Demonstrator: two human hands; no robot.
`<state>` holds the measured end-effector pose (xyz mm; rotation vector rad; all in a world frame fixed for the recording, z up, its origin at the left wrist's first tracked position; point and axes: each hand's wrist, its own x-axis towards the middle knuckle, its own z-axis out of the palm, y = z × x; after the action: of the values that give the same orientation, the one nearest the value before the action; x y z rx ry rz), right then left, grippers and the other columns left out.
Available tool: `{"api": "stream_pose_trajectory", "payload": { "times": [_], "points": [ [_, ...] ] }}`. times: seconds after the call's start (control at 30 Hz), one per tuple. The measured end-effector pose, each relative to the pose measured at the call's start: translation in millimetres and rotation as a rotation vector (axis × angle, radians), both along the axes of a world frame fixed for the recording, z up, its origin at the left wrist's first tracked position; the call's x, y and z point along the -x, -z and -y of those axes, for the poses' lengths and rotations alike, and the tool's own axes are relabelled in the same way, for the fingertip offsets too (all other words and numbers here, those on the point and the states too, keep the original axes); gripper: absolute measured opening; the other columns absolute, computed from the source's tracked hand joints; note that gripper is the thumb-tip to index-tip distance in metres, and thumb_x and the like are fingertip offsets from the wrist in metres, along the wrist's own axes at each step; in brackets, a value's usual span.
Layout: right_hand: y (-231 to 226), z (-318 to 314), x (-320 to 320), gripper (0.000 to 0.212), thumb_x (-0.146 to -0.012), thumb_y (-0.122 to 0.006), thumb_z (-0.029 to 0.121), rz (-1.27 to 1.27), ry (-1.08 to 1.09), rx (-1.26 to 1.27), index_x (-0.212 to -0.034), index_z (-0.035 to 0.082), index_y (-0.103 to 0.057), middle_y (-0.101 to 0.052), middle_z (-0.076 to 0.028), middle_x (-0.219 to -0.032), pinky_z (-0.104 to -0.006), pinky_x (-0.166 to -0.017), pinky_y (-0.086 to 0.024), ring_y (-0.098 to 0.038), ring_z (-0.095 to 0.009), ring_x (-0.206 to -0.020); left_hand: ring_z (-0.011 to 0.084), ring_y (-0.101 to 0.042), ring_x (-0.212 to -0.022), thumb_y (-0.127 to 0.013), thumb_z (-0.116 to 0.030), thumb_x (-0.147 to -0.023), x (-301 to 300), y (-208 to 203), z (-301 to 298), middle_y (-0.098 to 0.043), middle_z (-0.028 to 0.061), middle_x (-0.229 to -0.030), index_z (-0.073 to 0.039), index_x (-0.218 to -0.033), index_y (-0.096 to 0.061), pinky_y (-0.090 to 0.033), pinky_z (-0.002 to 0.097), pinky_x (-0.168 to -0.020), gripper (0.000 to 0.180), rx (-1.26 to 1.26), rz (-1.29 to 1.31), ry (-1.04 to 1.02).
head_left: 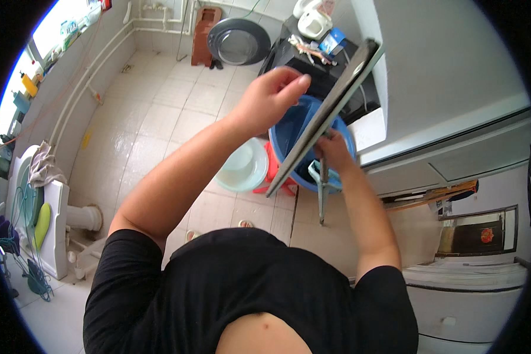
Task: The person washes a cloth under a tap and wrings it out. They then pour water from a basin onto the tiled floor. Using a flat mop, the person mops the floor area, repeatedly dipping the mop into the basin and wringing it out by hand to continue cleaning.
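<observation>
Raised in front of me, a floor squeegee (304, 144) has its long, grey-green head slanting from upper right to lower left, with a dark edge along it. My right hand (334, 151) is wrapped round its handle close to the head, and a short length of that handle hangs below. My left hand (275, 99) is held up left of the head, apart from it, fingers curled in toward the thumb. Whether something small sits in those fingers is hidden. Beneath the squeegee stands a blue tub (286, 133), with a light-blue item (316, 171) at its near side.
Left of the tub are a pale basin (245, 167) and a red stool (272, 165). A black cabinet (289, 65) bearing hangers and bottles stands beyond, near a round dark lid (239, 41). A white washbasin (56, 227) is at left; the tiled floor (150, 127) looks wet.
</observation>
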<state>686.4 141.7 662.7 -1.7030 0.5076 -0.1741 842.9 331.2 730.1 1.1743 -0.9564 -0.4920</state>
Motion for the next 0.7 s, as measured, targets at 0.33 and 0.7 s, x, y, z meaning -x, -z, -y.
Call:
{"api": "stream_pose_trajectory", "payload": {
  "times": [0.33, 0.7],
  "points": [
    [31.7, -78.3, -14.3, 0.024, -0.074, -0.064, 0.01, -0.047, -0.001, 0.018, -0.092, -0.005, -0.059, -0.062, -0.006, -0.082, -0.0238, -0.068, -0.043, -0.053, -0.01, -0.074, 0.0059, -0.043, -0.055, -0.046, -0.029, -0.088, -22.9, -58.9, -25.4, -0.045, -0.0022, -0.064, -0.009, -0.083, -0.05, -0.037, 0.02, -0.049, 0.021, -0.057, 0.063, 0.196],
    [57.0, -107.1, -37.3, 0.026, -0.072, -0.067, 0.019, -0.124, -0.13, 0.086, -0.087, -0.002, -0.061, -0.059, -0.003, -0.075, -0.0224, -0.061, -0.043, -0.053, -0.009, -0.066, 0.0372, -0.053, -0.077, -0.05, -0.029, -0.082, -70.6, 57.1, -70.4, -0.057, 0.0184, -0.076, -0.003, -0.08, -0.048, -0.041, 0.0438, -0.063, 0.026, -0.47, 0.522, -0.561]
  ]
}}
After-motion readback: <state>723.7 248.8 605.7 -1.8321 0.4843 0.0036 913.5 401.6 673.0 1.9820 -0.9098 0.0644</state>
